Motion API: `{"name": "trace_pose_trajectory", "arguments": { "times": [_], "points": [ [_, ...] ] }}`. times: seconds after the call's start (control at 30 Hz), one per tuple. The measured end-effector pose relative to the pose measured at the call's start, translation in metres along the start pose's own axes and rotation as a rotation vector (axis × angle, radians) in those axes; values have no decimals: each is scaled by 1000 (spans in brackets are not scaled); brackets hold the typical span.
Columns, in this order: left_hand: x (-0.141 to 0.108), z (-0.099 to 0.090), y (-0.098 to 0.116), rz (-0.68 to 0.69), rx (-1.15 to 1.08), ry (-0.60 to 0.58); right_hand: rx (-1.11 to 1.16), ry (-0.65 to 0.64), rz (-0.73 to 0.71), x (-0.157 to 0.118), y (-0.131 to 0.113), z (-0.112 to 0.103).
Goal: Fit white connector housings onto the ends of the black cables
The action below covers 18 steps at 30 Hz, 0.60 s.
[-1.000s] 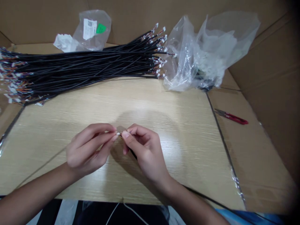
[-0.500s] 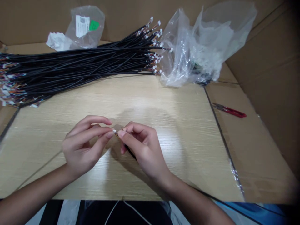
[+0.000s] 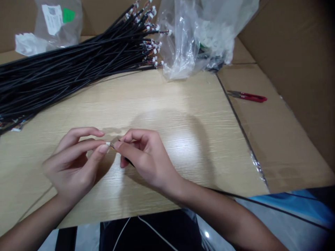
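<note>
Between thumb and index finger, my left hand point(image 3: 75, 158) pinches a small white connector point(image 3: 108, 143) at the end of a cable. Just beside it, my right hand point(image 3: 145, 158) grips the thin coloured wires behind that connector. The black cable point(image 3: 129, 161) shows under my right palm, and a black length also comes out past my right forearm and over the table's front edge. Both hands are held over the light wooden board point(image 3: 162, 94), fingertips close together.
A big bundle of black cables point(image 3: 78, 64) with white connectors lies at the back left. Behind it is a clear bag with a label point(image 3: 59, 24). Clear plastic bags point(image 3: 180, 42) stand at the back. Red snips point(image 3: 248, 96) lie on cardboard at the right.
The whole view has shifted and tilted, so the hands and bundle appear further left. Both hands keep their hold, with slightly more of the white connector showing.
</note>
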<state>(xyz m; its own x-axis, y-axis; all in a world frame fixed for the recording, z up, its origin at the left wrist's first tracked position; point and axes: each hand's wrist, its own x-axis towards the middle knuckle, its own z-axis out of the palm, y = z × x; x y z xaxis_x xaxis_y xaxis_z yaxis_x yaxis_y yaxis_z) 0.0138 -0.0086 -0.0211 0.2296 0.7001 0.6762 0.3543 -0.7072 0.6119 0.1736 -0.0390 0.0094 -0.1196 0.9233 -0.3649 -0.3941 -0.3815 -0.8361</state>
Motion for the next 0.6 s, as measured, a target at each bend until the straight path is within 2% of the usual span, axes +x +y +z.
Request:
{"name": "trace_pose_trajectory", "arguments": {
  "times": [0.13, 0.4, 0.6],
  "points": [
    [1, 3, -2, -3, 8, 40, -33, -7, -38, 2, 1, -1],
    [1, 6, -2, -44, 7, 31, 26, -58, -123, 1, 2, -2],
    [0, 8, -3, -99, -43, 31, -2, -37, -112, 0, 0, -1]
  ]
}}
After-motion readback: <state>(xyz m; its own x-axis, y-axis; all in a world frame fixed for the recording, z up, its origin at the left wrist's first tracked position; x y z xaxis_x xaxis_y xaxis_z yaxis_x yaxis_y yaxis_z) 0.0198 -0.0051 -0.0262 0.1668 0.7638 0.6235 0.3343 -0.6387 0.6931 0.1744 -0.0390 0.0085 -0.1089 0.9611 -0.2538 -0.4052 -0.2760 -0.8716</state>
